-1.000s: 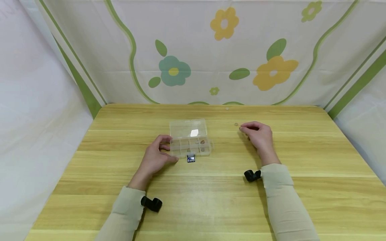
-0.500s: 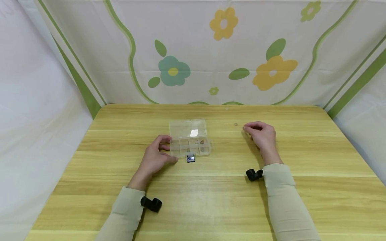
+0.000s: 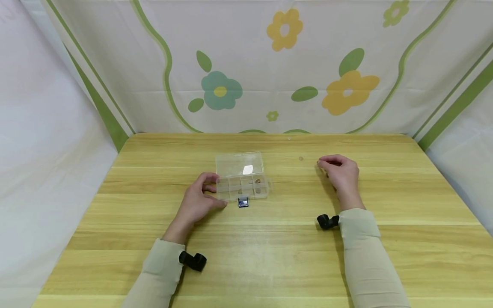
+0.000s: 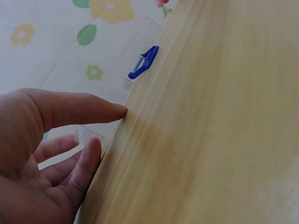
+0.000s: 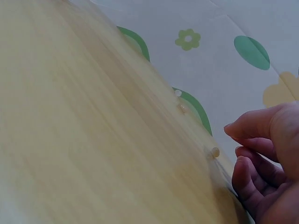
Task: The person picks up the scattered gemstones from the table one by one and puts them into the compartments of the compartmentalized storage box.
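Observation:
My left hand [image 3: 199, 200] holds the left end of a clear plastic compartment box [image 3: 225, 193], thumb at the front edge and fingers at the side. The see-through lid [image 3: 233, 164] lies back open, and a blue latch [image 3: 243, 202] sticks out in front. Several small brownish and clear pieces [image 3: 258, 181] sit in its right-hand compartments. My right hand [image 3: 343, 173] is low over the table, thumb and index finger brought together at the tips; I cannot tell whether they pinch something tiny. A small round translucent piece [image 3: 301, 158] lies left of them, also seen as a tan disc [image 5: 215, 152].
Another small clear round piece [image 3: 289, 138] lies by the table's back edge. The wooden table [image 3: 250, 261] ends at a white cloth backdrop [image 3: 254, 51] with printed flowers. Black wrist cameras [image 3: 194, 261] sit on both sleeves.
My right hand has moved a short way to the right, farther from the small round piece on the table. My left hand and the box have stayed in place.

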Tool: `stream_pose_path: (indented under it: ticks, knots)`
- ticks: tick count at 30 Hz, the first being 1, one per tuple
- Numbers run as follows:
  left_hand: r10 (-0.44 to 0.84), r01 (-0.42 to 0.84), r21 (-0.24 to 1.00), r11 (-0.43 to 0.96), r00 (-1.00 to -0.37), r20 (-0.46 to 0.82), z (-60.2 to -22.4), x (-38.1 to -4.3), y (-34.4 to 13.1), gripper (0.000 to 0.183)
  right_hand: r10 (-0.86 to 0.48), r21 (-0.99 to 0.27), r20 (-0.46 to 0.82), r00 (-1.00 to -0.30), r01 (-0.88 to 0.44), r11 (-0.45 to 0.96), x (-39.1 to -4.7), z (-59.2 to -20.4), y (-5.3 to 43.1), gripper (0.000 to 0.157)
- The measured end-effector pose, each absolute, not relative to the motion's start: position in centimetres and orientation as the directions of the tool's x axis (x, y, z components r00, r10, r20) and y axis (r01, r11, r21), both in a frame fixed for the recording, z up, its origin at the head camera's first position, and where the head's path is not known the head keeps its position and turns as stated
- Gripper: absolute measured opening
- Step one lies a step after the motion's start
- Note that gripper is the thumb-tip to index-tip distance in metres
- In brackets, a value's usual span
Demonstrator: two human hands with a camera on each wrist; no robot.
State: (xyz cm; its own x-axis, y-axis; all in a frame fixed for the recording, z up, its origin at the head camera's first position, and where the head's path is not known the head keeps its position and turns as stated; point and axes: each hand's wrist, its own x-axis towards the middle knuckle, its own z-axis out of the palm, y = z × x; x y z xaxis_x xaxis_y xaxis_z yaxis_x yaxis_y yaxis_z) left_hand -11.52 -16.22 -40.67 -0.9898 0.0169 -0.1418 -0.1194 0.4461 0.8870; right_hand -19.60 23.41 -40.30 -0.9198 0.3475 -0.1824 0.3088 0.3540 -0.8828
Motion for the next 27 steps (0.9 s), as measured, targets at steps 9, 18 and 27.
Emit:
stream_pose_path:
  ticks: [9, 18, 27]
  knots:
    - [0.018, -0.125, 0.889, 0.44, -0.989, -0.148, -40.7, -11.6, -16.3, 0.075, 0.355, -0.826, -0.096, -0.93, 0.274, 0.493, -19.6, -40.7, 23.5, 0.031]
    - [0.017, -0.121, 0.891, 0.438, -0.99, -0.143, -40.6, -11.5, -16.3, 0.074, 0.303, -0.762, -0.014, -0.953, 0.206, 0.614, -19.9, -41.5, 23.4, 0.03]
    - [0.018, -0.117, 0.891, 0.439, -0.99, -0.139, -40.6, -11.4, -16.2, 0.074, 0.28, -0.747, 0.01, -0.96, 0.179, 0.64, -19.7, -41.7, 23.3, 0.03]
